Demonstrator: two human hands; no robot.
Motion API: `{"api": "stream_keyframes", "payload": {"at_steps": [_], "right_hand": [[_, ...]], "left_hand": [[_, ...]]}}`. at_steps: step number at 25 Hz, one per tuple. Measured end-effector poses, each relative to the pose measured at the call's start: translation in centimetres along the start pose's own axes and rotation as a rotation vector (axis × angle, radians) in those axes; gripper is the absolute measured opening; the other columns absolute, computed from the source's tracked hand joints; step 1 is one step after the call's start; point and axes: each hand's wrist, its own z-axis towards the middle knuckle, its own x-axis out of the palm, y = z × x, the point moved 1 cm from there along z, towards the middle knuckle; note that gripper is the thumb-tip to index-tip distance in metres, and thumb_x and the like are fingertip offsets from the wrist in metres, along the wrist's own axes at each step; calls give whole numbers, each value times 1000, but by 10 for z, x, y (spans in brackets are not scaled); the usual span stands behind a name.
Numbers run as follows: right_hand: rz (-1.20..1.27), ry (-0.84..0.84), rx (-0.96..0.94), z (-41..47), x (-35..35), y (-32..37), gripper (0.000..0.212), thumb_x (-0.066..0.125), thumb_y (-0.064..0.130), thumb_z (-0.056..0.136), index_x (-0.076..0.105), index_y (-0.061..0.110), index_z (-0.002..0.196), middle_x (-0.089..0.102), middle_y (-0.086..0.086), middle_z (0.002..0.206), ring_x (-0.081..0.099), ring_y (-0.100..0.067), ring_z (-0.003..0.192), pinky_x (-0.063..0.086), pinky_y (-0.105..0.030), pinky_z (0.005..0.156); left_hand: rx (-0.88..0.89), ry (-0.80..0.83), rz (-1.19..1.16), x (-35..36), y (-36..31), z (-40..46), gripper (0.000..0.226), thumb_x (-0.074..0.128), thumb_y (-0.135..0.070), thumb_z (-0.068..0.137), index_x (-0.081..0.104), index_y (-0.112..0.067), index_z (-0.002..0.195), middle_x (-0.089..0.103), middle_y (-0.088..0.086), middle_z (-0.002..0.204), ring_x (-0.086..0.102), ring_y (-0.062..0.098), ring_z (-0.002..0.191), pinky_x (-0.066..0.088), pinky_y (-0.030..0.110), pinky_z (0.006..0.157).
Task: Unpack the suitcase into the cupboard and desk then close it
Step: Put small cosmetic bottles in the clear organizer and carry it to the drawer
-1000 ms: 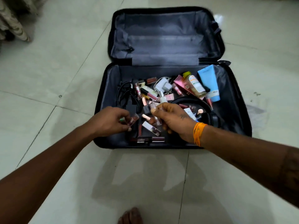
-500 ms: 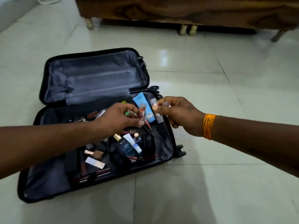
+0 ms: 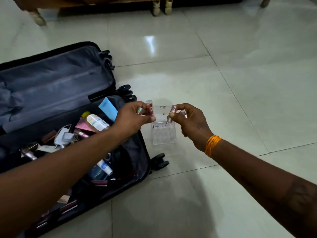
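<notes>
The black suitcase (image 3: 51,79) lies open on the floor at the left, its grey lid flat behind. Its lower half holds several cosmetics: a blue tube (image 3: 108,108), a white bottle with a yellow cap (image 3: 97,121), a white charger (image 3: 62,136), lipsticks. My left hand (image 3: 132,120) grips two small lipstick tubes (image 3: 149,107) just past the suitcase's right edge. My right hand (image 3: 190,122) holds two pinkish lipstick tubes (image 3: 172,112) over a clear acrylic organizer (image 3: 163,133) that stands on the floor between my hands.
Wooden furniture with pale legs (image 3: 156,7) runs along the top of the view. Suitcase wheels (image 3: 160,161) stick out at the right edge. Glossy pale tile floor (image 3: 240,74) spreads to the right and front.
Both hands have carried the lipsticks rightward out of the suitcase and now hover over the clear organizer on the floor. The view has swung right.
</notes>
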Motion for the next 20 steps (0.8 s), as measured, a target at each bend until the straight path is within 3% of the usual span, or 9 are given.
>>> {"api": "stream_keyframes", "payload": {"at_steps": [2,5,8,10,14,18,20], "right_hand": [[9,-45,-15,9,2,-16,13,76,20,93,70,15,102,74,-2,106,52,2,49,43,-22,44],[10,-46,-26,19,11,-29,11,77,18,91,71,20,100,72,11,96,59,4,64,47,-17,54],[-19,-17,-39,27,18,-36,12,80,19,87,73,25,95,71,18,90,62,-1,80,48,-24,68],[-64,-23,-67,30,19,-41,13,80,21,85,73,26,94,72,17,91,64,-4,85,51,-28,71],[-181,-22,-143,27,18,-47,12,78,21,87,71,26,95,72,17,92,65,-5,90,53,-22,79],[-231,-23,-186,28,21,-49,12,76,23,88,68,29,94,70,17,90,62,-4,83,52,-20,73],[-250,-28,-216,29,23,-50,13,76,25,88,67,30,96,70,18,90,60,-3,80,50,-19,71]], "left_hand": [[-16,-36,51,16,4,18,23,92,-11,76,74,-10,90,73,-1,81,63,6,62,51,20,48],[77,-31,367,27,10,35,23,92,-24,73,72,-18,82,71,-1,80,69,21,75,60,37,63],[239,-19,594,38,18,35,21,85,-28,76,68,-19,84,67,-3,78,64,23,76,51,36,64],[291,-32,598,42,21,36,20,83,-28,77,68,-18,85,68,-2,78,64,22,75,49,35,62],[300,25,604,34,24,37,20,86,-30,74,70,-22,83,70,-5,78,65,18,75,52,36,67],[327,0,596,34,28,32,20,87,-27,76,69,-19,82,69,-5,75,62,15,71,43,26,61],[302,12,594,33,28,34,22,89,-26,74,69,-19,80,68,-4,74,61,15,70,45,29,62]]}}
